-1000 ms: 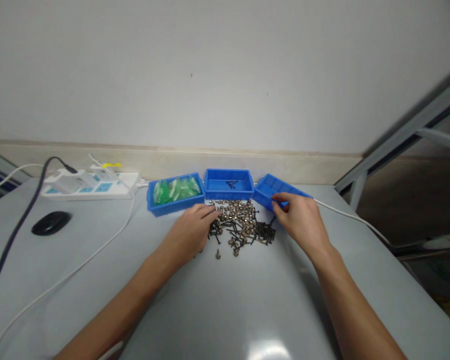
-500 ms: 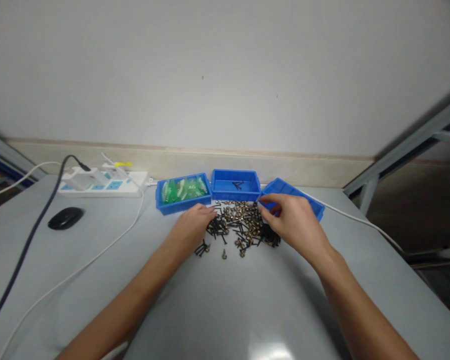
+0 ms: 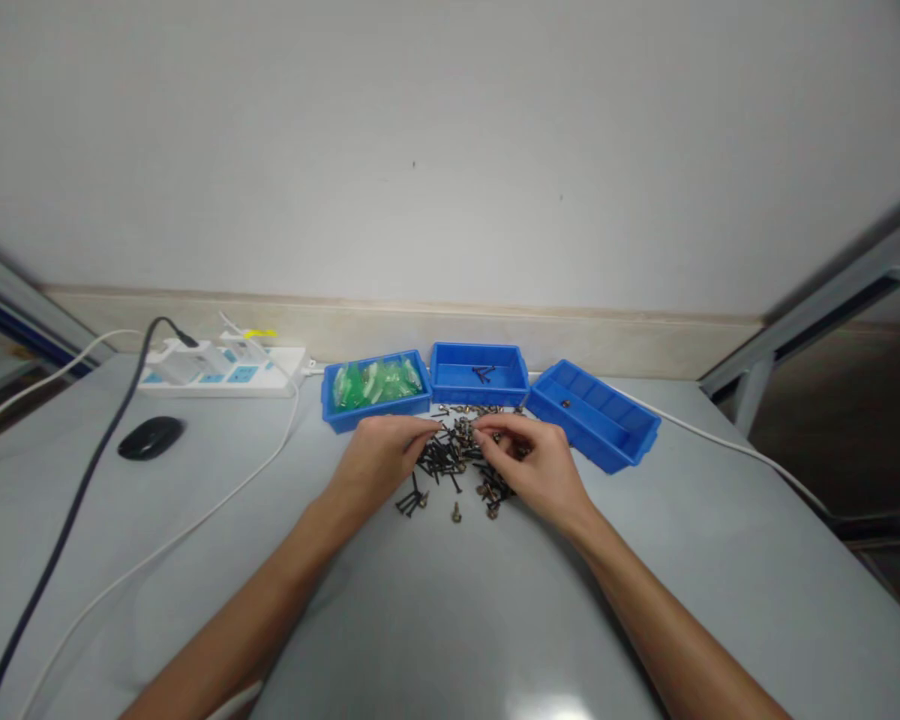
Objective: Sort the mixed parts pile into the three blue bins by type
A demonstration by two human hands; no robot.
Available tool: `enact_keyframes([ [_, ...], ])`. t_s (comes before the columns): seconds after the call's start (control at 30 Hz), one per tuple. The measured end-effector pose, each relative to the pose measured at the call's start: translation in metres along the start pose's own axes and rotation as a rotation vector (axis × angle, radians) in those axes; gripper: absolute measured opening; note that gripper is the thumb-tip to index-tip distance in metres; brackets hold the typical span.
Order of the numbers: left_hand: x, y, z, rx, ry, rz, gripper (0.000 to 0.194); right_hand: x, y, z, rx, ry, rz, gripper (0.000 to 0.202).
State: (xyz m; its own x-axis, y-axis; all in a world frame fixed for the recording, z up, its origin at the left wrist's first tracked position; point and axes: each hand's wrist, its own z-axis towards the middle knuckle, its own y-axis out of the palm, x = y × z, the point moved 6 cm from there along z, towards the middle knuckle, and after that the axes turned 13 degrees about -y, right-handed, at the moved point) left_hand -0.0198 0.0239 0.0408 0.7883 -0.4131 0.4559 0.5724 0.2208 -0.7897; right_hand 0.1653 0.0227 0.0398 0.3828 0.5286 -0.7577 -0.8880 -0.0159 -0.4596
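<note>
A loose pile of black and brass-coloured screws (image 3: 442, 458) lies on the grey table, partly covered by my hands. At its left edge is my left hand (image 3: 379, 455), thumb and fingers pinched together; whatever sits between the tips is too small to make out. My right hand (image 3: 536, 465) reaches over the right part of the pile, with thumb and forefinger closed together among the brass screws. I cannot tell what that pinch holds. Behind the pile, a blue bin (image 3: 450, 385) contains several black screws (image 3: 483, 375). The angled right blue bin (image 3: 607, 445) has a small brass screw (image 3: 566, 403) inside.
At the left, another blue bin (image 3: 337, 418) holds green-and-clear plastic packets (image 3: 379, 382). A white power strip (image 3: 285, 372) with plugs stands by the wall. A black mouse (image 3: 151, 438) and cables (image 3: 187, 533) lie on the left of the table (image 3: 450, 630).
My right hand has moved left, from beside the right bin to the middle of the pile, uncovering that bin. My left hand stays at the pile's left edge. The view has shifted slightly.
</note>
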Motion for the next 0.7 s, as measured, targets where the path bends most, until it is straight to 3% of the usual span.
enact_keyframes([
  [0.17,0.007,-0.009,-0.001,0.061,-0.065,-0.238,0.013,0.009,0.015,-0.004,-0.054,0.078,0.294,0.026],
  [0.3,0.013,-0.009,-0.001,0.037,-0.108,-0.356,0.01,0.015,0.022,-0.005,-0.012,0.24,0.582,0.033],
  [0.43,0.016,-0.008,0.0,0.022,-0.111,-0.391,0.009,0.016,0.024,-0.004,0.011,0.303,0.701,0.033],
  [0.5,0.015,-0.003,0.001,-0.004,-0.09,-0.347,0.014,0.02,0.024,0.0,0.034,0.312,0.709,0.031],
  [0.6,0.011,0.013,0.001,-0.083,-0.019,-0.114,0.033,0.027,0.017,0.01,0.17,0.286,0.675,0.033],
  [0.7,0.001,0.033,-0.001,-0.189,0.026,0.144,0.055,0.027,0.009,0.019,0.266,0.193,0.686,0.053],
])
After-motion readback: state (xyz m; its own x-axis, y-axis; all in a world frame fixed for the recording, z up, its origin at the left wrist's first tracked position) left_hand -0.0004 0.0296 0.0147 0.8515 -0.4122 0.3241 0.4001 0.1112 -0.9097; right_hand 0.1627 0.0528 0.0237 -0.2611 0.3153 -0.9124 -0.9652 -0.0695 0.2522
